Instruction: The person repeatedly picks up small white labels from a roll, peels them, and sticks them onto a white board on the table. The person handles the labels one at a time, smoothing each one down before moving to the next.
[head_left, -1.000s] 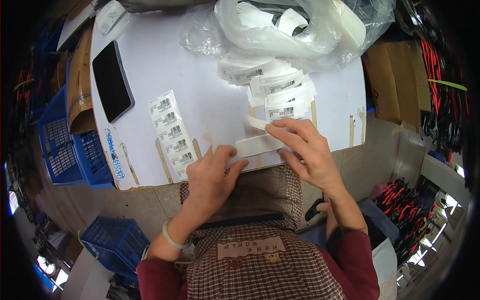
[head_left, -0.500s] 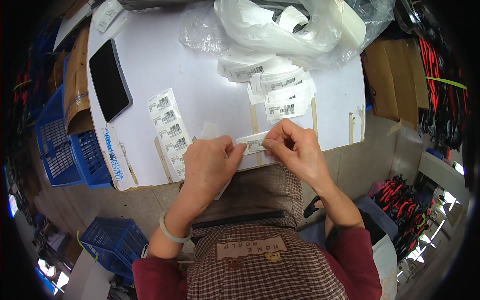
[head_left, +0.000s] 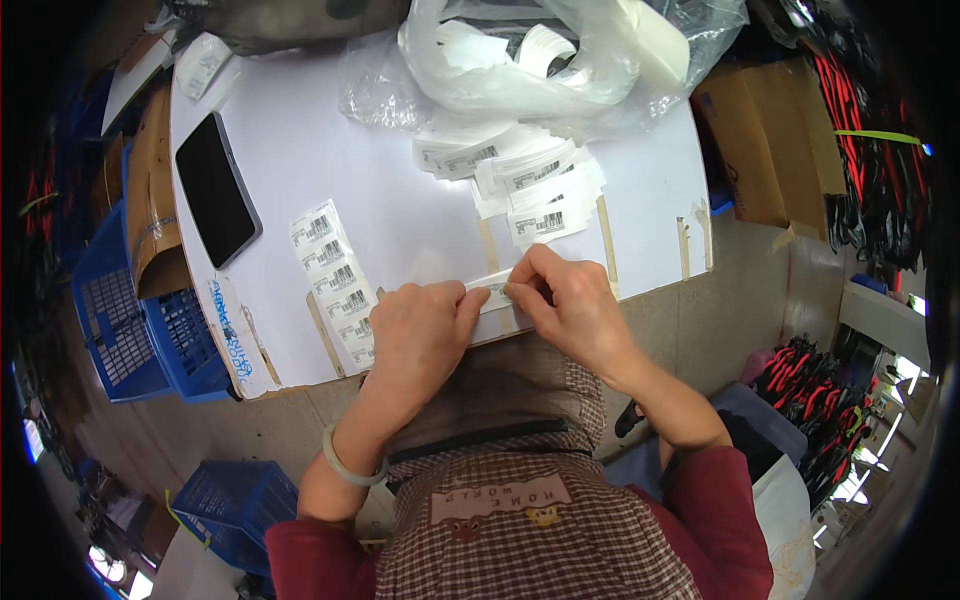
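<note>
Near the table's front edge, a small white barcode label (head_left: 494,292) lies between my two hands. My left hand (head_left: 420,325) is closed, its thumb on the label's left end; its other fingers are mostly hidden under the hand. My right hand (head_left: 570,305) pinches the label's right end between thumb and fingertips. Left of my left hand, a strip of barcode stickers (head_left: 332,275) lies on the white table, its lower end partly next to my wrist. Beyond my right hand, fanned piles of white barcode labels (head_left: 548,222) overlap one another.
A dark phone (head_left: 217,190) lies on the white table (head_left: 290,150) at the left. A clear plastic bag (head_left: 610,90) with white label rolls fills the far side. Blue crates (head_left: 235,505) stand on the left, and a cardboard box (head_left: 765,140) is beyond the table's right edge.
The view has shifted slightly, so the table things appear lower and further left. Both hands stay at the label; my right fingers have moved slightly over its right end.
</note>
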